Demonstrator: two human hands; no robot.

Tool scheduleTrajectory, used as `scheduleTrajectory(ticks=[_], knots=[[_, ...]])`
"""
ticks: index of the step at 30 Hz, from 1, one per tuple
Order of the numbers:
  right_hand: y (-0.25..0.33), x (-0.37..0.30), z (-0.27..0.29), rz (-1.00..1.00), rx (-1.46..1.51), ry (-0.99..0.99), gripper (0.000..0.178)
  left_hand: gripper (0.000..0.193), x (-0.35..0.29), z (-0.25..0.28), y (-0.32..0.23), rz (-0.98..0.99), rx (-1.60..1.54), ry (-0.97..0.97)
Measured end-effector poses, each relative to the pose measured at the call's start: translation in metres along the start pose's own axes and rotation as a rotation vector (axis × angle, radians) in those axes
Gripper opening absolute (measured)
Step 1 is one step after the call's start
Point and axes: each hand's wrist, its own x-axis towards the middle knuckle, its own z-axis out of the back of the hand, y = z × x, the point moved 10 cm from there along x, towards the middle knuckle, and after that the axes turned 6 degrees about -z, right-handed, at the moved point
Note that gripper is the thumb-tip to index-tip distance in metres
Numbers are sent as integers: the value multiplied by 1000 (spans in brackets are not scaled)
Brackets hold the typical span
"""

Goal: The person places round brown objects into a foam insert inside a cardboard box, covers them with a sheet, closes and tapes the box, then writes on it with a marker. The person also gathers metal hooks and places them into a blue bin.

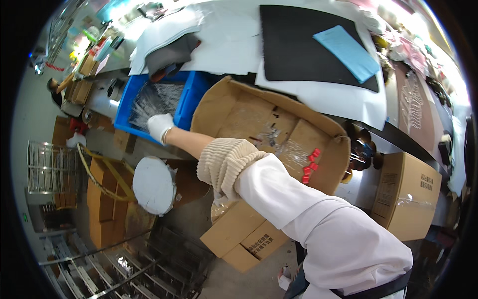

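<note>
My right hand (161,127), in a white glove, reaches across to the near side of a blue plastic bin (185,102). Its fingers look curled against a heap of clear, shiny plastic packets (155,99) inside. Whatever lies in the fingers is hidden. The forearm, with a ribbed beige cuff (226,164) and white sleeve, passes over the near left part of an open cardboard tray (239,102). Small red pieces (309,166) and scraps of clear plastic (269,137) lie in that tray. My left hand is out of sight.
A worktable behind carries white sheets (226,35), a black mat (294,50) and a folded blue cloth (346,52). Cardboard boxes stand at right (406,194) and below (249,234). To the left are a round white-topped drum (154,185) and metal racks (50,167). Another person (56,89) stands far left.
</note>
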Motion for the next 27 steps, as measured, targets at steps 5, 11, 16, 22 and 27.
scheduleTrajectory(ticks=[5,11,16,22,27], knots=[[-9,-116,90,109,443,-262,17,34,18,-15,-31,-195,152,202],[-90,-338,175,-111,765,-304,15,32,43,-23,-35,-475,373,444],[-177,-611,229,-412,543,-232,35,30,50,-41,-28,-617,560,670],[-250,-844,370,-782,149,-499,26,29,-48,-113,-72,-777,679,834],[-308,-844,474,-596,-1,-768,19,32,-188,-210,-148,-1047,366,1002]])
